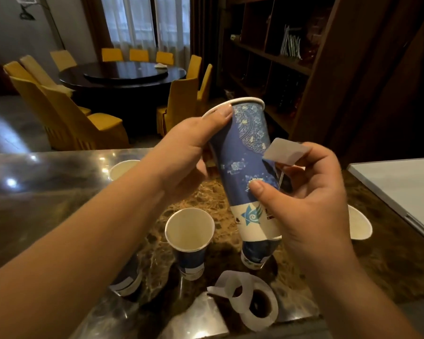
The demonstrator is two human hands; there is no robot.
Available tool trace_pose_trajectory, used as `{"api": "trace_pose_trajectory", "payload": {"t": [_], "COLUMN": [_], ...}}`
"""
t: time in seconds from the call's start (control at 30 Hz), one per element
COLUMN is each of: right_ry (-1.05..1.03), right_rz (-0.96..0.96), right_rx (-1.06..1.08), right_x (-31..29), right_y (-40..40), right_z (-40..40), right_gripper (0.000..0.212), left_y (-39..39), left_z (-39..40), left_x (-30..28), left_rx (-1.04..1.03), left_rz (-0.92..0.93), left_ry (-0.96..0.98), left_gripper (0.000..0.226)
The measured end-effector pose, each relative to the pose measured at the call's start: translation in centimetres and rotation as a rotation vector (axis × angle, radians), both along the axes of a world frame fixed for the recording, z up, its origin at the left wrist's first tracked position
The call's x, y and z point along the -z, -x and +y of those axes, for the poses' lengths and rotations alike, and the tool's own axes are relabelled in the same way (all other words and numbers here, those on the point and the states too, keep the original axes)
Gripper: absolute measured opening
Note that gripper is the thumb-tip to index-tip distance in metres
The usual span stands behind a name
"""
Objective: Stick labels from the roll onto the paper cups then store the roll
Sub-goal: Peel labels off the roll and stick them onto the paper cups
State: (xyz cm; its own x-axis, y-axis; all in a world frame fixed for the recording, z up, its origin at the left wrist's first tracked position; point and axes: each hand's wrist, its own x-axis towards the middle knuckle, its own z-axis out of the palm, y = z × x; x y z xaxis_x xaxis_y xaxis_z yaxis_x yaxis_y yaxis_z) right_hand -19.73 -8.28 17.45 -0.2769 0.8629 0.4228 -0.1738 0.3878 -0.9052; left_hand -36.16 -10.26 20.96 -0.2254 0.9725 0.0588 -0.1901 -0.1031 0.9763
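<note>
In the middle of the frame I hold a tall blue paper cup [242,152] tilted in the air, its white rim toward the upper centre and its base toward the lower right. My left hand [194,145] is wrapped around the upper part of the cup, thumb lying just under the rim. My right hand [313,189] steadies the lower part with the thumb pressed on the blue print, while its fingers pinch one blank white label [285,151] that stands up beside the cup wall, at centre right.

The cup has pale flower patterns on blue and a white band near its base with a blue star-and-wave logo; the small print next to it is too blurred to read.

On the brown marble counter [59,192] below I count five more cups at least partly showing: one open cup [190,231] at lower centre, one at left centre behind my forearm, one under my left forearm, one beneath the held cup, and one at the right edge past my right hand.

The label roll [257,307] lies flat at the bottom centre, a loose strip of backing curling off to its left.

A closed white laptop [399,192] sits at the right edge.
</note>
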Motion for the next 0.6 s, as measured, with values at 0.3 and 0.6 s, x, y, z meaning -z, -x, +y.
{"api": "trace_pose_trajectory", "payload": {"t": [0.3, 0.6], "right_ry": [0.044, 0.087], "right_rz": [0.073, -0.136], "right_rx": [-0.106, -0.046], "right_x": [0.6, 1.1], "right_y": [0.3, 0.6], "right_z": [-1.1, -1.7], "right_gripper": [0.043, 0.02], "left_y": [-2.0, -2.0], "left_z": [-4.1, -5.2], "left_x": [5.3, 7.0], "left_rx": [0.038, 0.042], "left_rz": [-0.132, -0.154], "left_ry": [0.027, 0.055], "left_gripper": [0.052, 0.059]}}
